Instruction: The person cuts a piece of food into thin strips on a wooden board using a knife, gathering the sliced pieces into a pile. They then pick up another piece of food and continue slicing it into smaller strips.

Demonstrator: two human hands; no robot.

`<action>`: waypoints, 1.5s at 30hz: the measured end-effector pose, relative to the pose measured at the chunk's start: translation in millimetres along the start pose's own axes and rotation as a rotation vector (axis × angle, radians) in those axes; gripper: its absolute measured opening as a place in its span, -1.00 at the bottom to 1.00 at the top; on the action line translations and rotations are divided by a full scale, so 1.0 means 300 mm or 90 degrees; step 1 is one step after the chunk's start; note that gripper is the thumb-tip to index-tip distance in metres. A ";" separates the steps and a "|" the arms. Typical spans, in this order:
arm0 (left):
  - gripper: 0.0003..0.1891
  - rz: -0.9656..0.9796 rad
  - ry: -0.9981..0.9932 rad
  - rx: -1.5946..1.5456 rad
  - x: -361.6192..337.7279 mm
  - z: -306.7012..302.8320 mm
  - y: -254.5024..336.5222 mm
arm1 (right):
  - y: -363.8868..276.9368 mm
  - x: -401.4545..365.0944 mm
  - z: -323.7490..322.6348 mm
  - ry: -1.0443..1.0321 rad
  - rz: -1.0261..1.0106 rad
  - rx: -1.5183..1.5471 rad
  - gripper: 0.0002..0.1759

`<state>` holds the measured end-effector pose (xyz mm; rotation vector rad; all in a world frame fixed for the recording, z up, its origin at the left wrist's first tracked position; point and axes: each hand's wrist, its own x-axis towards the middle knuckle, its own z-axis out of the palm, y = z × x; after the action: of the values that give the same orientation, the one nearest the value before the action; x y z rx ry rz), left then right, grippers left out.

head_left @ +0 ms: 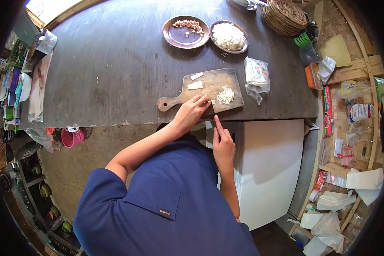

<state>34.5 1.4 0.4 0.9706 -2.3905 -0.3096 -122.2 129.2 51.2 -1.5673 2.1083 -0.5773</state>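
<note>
A wooden cutting board (209, 81) with a handle lies near the table's front edge. My left hand (193, 112) is on its lower middle, fingertips pinched on a small white piece (213, 102). My right hand (224, 147) is at the board's front edge, index finger stretched forward along a knife, which shows only as a thin dark line; its handle is hidden in the hand. Thin white shreds (225, 95) form a small pile on the board's right part. Two flat white slices, a larger one (195, 85) and a smaller one (196, 76), lie at its upper left.
Behind the board stand a brown plate (168, 39) with light brown pieces and a dark bowl (247, 43) of white shreds. A plastic packet (257, 74) lies right of the board. Woven baskets (284, 17) are at the back right. A white cabinet (269, 162) stands under the table's front edge.
</note>
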 end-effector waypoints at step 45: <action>-0.58 -0.007 -0.024 -0.024 0.007 -0.021 -0.003 | -0.010 -0.022 0.026 0.027 -0.012 -0.049 -0.44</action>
<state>37.3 -0.8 6.0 0.9698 -2.4040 -0.3793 -113.7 134.1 47.0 -1.6321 2.1729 -0.5453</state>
